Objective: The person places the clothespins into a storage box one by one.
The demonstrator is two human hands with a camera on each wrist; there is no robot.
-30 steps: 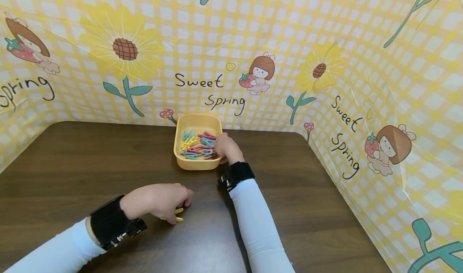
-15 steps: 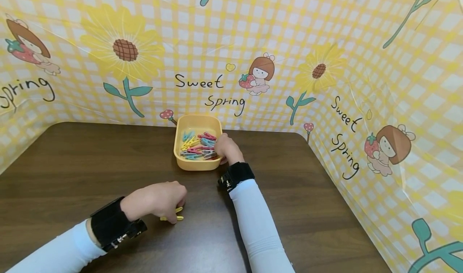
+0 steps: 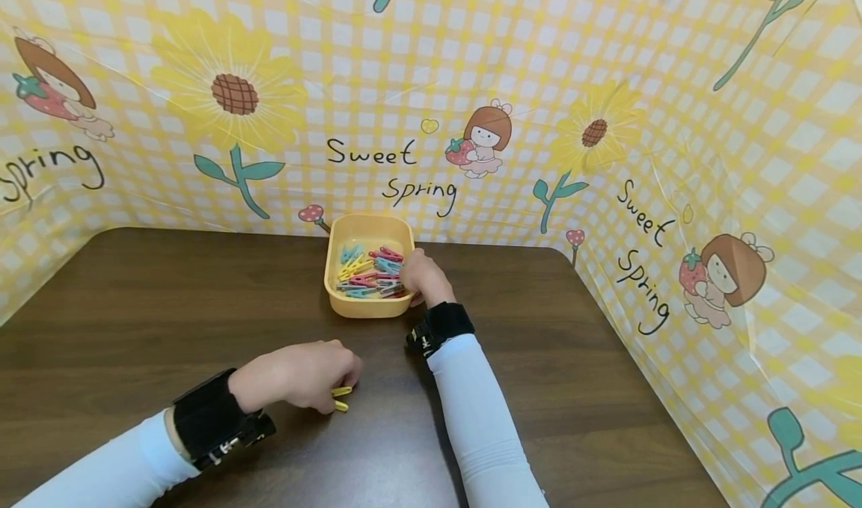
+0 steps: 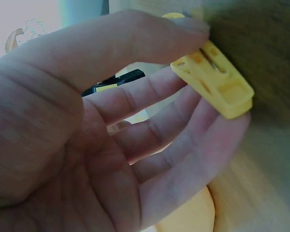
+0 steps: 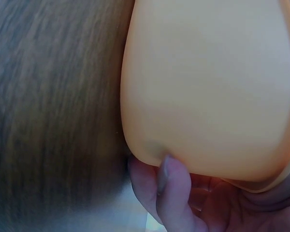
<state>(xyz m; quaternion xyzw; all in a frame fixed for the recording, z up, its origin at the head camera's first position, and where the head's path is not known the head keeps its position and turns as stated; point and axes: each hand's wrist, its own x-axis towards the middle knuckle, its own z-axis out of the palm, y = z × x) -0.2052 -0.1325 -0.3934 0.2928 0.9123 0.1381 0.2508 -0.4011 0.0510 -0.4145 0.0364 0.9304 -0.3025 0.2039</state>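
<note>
My left hand (image 3: 299, 377) is low over the table, left of centre. It pinches a yellow clothespin (image 4: 217, 82) between thumb and fingers. Two yellow ends of it poke out to the right of the hand in the head view. At the right side of a yellow plastic box (image 3: 369, 308), my right hand (image 3: 424, 276) grips the wall, with some fingers over the rim. In the right wrist view the thumb lies against the outside of the box near a lower corner. Several clothespins (image 3: 357, 267) in blue, yellow and pink lie inside; the right hand covers part of them.
The brown wooden table (image 3: 168, 306) reaches back to a yellow checked cloth (image 3: 377, 66) with printed flowers and figures. That cloth stands behind the box and along both sides. The box is close to the table's far edge.
The left hand first drew back slightly left, then moved a little right with the yellow clothespin, whose left end is now hidden. The right hand and the box stay put.
</note>
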